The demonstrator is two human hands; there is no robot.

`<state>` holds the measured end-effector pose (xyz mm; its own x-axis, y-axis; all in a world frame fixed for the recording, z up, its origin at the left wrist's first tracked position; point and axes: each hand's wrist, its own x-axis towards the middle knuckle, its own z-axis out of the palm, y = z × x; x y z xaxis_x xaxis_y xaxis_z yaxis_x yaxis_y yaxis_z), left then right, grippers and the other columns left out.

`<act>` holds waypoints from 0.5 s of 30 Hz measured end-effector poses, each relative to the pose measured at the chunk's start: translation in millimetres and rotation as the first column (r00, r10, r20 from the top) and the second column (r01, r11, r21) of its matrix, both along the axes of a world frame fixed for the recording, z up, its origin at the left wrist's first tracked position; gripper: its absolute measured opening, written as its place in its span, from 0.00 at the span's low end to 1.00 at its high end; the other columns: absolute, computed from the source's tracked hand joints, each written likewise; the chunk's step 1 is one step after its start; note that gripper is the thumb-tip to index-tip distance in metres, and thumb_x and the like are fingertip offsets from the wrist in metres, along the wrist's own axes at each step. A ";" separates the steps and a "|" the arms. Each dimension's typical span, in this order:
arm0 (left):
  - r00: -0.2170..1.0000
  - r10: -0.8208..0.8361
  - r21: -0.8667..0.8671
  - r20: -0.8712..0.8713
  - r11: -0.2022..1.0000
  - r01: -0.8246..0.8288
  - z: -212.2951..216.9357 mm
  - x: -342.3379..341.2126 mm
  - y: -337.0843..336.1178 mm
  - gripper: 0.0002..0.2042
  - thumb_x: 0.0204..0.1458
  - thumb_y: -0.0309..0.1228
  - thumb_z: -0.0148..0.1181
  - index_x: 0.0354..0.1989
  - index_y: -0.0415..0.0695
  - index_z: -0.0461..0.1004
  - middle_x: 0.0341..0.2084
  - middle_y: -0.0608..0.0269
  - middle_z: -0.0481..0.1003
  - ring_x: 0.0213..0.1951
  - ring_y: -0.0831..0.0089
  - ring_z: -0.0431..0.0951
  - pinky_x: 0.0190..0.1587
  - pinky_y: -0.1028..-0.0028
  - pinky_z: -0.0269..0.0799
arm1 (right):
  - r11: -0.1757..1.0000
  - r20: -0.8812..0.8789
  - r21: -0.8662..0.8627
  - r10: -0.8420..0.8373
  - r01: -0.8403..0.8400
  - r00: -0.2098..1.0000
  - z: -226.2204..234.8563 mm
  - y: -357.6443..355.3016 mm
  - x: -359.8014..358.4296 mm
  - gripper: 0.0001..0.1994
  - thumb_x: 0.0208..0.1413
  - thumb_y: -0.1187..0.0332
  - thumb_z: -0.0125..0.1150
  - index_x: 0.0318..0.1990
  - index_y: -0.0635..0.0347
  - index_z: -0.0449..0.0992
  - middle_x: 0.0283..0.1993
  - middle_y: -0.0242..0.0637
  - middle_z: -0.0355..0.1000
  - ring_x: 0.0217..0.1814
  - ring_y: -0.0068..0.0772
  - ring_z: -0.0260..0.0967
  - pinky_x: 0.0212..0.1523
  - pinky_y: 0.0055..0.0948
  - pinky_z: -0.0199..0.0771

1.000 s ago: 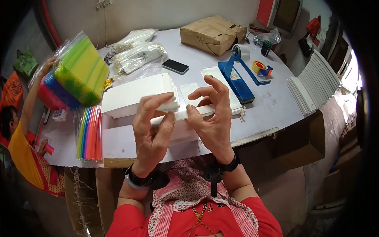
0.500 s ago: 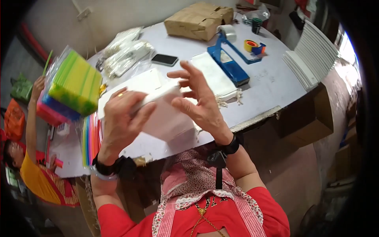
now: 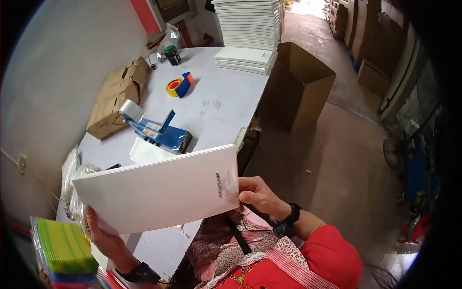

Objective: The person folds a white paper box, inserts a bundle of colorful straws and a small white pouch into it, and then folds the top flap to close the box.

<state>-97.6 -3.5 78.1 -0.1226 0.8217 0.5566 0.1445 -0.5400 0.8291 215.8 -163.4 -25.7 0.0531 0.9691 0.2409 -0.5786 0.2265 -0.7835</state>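
Note:
Between my two hands is a flat white rectangular pack [image 3: 154,192] with a printed barcode near its right end, tilted so its broad face shows. My left hand [image 3: 103,238] supports its lower left edge, with part of the fingers hidden by it. At the right end my right hand [image 3: 260,195] pinches the edge, thumb in front. Behind the pack, partly covered by it, a blue tape dispenser [image 3: 168,137] stands on the white table [image 3: 216,113] beside some white sheets [image 3: 149,151].
A tall stack of similar white packs [image 3: 248,29] stands at the table's far end, beside an open cardboard box [image 3: 308,91]. A brown paper parcel [image 3: 118,98] lies along the wall, near a yellow tape roll [image 3: 173,87]. Bright green-yellow packs [image 3: 65,245] are at lower left.
My view has swung to the right, toward the stack of white packs. The pack has been turned so its barcode face shows, and my right hand, open before, now grips its right end.

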 end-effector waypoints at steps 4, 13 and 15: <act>0.928 -0.274 -0.226 0.251 0.916 0.332 19.3 99.6 -3.8 0.18 0.60 0.39 0.51 0.48 0.36 0.71 0.40 0.59 0.75 0.41 0.73 0.75 0.45 0.75 0.69 | 0.917 0.122 -0.174 -0.343 0.360 0.931 13.8 -4.7 65.8 0.17 0.60 0.62 0.56 0.45 0.70 0.72 0.29 0.34 0.74 0.24 0.22 0.72 0.22 0.22 0.74; 0.743 -0.669 -0.541 0.024 0.617 0.572 -49.8 127.7 9.6 0.14 0.56 0.32 0.55 0.45 0.34 0.72 0.29 0.54 0.79 0.35 0.66 0.80 0.48 0.67 0.72 | 0.723 0.209 -0.171 -0.637 0.669 0.742 30.1 108.2 307.1 0.13 0.62 0.60 0.53 0.38 0.62 0.73 0.25 0.31 0.70 0.22 0.22 0.68 0.22 0.22 0.72; 0.787 -0.617 -0.665 0.020 0.579 0.472 -66.9 123.3 8.9 0.12 0.56 0.30 0.55 0.42 0.34 0.73 0.28 0.53 0.79 0.33 0.66 0.80 0.46 0.68 0.74 | 0.636 0.282 -0.220 -0.684 0.740 0.672 24.9 145.7 346.6 0.13 0.61 0.60 0.54 0.38 0.62 0.74 0.27 0.31 0.70 0.23 0.22 0.68 0.22 0.22 0.73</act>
<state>25.7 5.4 11.2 0.5130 0.8480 -0.1330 0.1897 0.0391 0.9811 562.4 -17.7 -0.8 0.7454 0.6661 0.0268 -0.1988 0.2605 -0.9448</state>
